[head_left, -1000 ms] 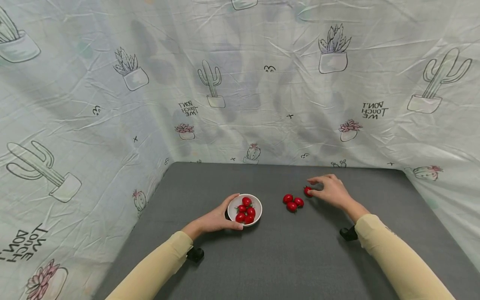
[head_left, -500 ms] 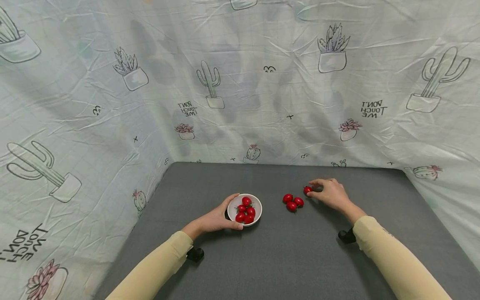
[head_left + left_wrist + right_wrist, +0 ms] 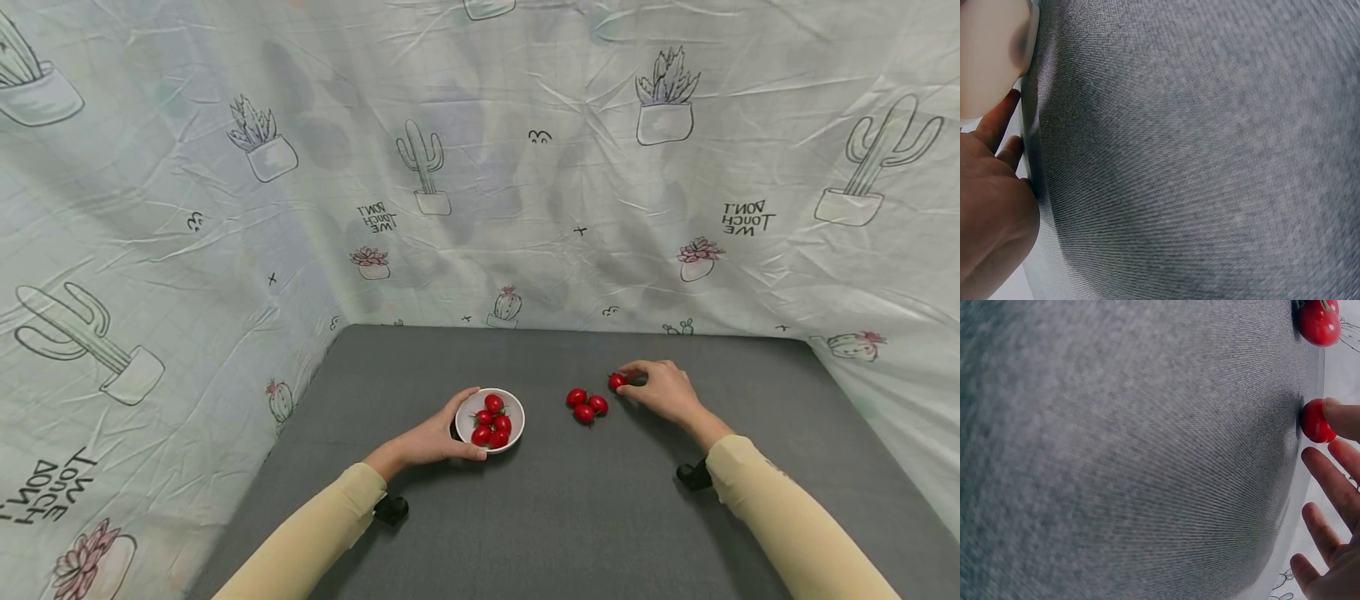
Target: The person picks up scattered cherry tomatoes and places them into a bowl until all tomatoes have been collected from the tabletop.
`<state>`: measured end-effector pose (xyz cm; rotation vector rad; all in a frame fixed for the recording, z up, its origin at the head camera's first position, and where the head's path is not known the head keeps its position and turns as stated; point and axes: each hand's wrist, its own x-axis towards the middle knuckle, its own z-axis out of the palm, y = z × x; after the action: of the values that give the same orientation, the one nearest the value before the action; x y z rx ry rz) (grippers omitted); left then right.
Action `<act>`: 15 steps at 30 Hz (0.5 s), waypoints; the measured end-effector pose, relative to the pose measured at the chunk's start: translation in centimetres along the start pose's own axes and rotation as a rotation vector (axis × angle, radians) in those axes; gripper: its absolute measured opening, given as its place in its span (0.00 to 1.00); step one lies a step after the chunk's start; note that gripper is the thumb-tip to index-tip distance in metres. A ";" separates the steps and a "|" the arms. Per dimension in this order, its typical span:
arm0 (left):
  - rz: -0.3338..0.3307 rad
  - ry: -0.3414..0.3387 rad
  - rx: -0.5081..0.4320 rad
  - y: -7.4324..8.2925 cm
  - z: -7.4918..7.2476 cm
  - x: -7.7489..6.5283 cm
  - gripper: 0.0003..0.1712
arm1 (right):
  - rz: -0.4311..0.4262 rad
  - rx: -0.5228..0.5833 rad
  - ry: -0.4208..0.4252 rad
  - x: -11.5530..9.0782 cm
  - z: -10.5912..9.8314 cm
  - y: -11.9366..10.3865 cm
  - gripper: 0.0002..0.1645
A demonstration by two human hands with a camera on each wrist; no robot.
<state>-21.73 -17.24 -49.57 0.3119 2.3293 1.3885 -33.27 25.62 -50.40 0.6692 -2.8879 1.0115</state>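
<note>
My left hand (image 3: 433, 436) holds a small white bowl (image 3: 464, 414) by its left side, the thumb at the near rim and fingers around the far side. Several red cherry tomatoes (image 3: 484, 418) with green stems lie in the bowl. At the right, my right hand (image 3: 663, 391) pinches a single cherry tomato (image 3: 616, 381) between thumb and index finger; it sits on the table. In the right wrist view the thumb lies against this tomato (image 3: 1314, 421), while the other fingers are spread. Three loose cherry tomatoes (image 3: 584, 414) lie close together between the bowl and my right hand.
A dark grey cloth-covered table (image 3: 540, 517) carries everything. Behind and to the left hangs a pale curtain (image 3: 480, 167) with printed cacti, meeting the table's far edge. Black wrist cameras (image 3: 392, 509) are strapped below both sleeves.
The fingers of my right hand have closed in around the single tomato, and the hand has shifted slightly. My left hand and the bowl stay where they were.
</note>
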 end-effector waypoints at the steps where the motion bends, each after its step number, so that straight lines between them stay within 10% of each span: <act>1: 0.001 -0.001 0.000 0.0 0.0 0.0 0.62 | 0.000 -0.001 0.002 0.0 0.0 0.0 0.23; 15: -0.005 -0.001 -0.010 0.2 -0.1 -0.2 0.62 | 0.024 0.005 0.001 0.0 0.2 -0.4 0.19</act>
<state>-21.60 -17.37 -49.32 0.3039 2.3196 1.3970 -33.11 25.22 -50.33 0.6356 -2.9002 1.0215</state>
